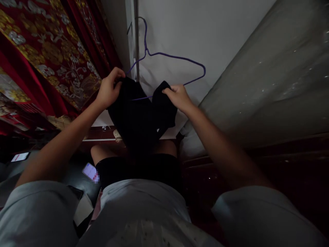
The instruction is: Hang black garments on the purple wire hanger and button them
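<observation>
A black garment (138,120) hangs in front of me on a purple wire hanger (174,55); its exact kind is hard to tell in the dim light. The hanger's hook loops over a thin upright metal bar on the wall. My left hand (109,89) is closed on the garment's upper left edge, close to the hanger's left arm. With thumb and fingers, my right hand (178,97) pinches the upper right part of the cloth. The hanger's right end sticks out bare above that hand, and its bottom bar crosses the neck opening.
Red curtains (59,48) with gold and silver flowers hang at the left. A clear plastic sheet (269,82) slants down at the right. Two lit phones, one nearer (90,172) and one farther (20,157), lie on a dark surface at lower left. A white wall (195,24) stands behind.
</observation>
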`<state>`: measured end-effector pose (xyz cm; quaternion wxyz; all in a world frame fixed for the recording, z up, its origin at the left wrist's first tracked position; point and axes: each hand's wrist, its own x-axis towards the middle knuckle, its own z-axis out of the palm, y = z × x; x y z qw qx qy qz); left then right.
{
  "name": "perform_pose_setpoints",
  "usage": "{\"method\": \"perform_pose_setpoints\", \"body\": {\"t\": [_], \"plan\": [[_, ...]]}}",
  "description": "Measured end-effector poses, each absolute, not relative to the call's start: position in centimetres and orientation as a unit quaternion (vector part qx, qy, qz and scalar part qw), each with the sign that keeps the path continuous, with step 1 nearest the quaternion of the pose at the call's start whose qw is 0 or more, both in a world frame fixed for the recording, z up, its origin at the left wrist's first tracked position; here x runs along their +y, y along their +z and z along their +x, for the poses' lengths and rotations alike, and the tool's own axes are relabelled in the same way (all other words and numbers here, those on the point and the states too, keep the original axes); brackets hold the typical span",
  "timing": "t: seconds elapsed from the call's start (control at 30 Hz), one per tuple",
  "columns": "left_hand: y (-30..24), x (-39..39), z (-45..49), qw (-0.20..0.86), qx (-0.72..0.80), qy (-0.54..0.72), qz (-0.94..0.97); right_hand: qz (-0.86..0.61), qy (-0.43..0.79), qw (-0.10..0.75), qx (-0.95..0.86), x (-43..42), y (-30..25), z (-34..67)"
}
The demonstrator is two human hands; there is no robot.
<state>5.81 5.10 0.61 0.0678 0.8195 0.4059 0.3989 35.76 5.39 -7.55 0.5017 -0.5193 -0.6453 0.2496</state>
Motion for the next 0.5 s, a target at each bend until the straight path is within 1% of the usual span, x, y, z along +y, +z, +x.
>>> {"method": "perform_pose_setpoints", "body": {"t": [0.07,0.17,0.2,0.23,0.3,0.37,0.43,0.5], "plan": [[-0.3,5.6,5.9,0.073,0.425,0.402,0.808,-0.5,0.207,0.523,-0.658,4.9,-7.3,36.6],[-0.7,6.4,5.1,0.079,0.425,0.377,0.819,-0.478,0.07,0.626,-0.612,4.5,-6.2,39.0],[-0.6,6.7,4.8,0.078,0.422,0.364,0.826,-0.484,0.033,0.652,-0.583,4.4,-5.7,39.9],[-0.5,7.1,4.4,0.077,0.422,0.353,0.832,-0.502,0.017,0.659,-0.561,4.5,-5.1,40.8],[-0.2,7.8,3.6,0.085,0.428,0.34,0.833,-0.566,0.049,0.617,-0.545,4.5,-3.9,42.2],[-0.1,8.4,2.7,0.095,0.442,0.348,0.821,-0.615,0.136,0.543,-0.556,4.1,-2.7,43.1],[-0.4,8.9,1.6,0.092,0.451,0.375,0.804,-0.606,0.232,0.493,-0.58,3.3,-1.7,43.5],[-0.9,9.4,0.6,0.075,0.456,0.408,0.787,-0.567,0.306,0.491,-0.587,2.6,-1.0,43.2]]}}
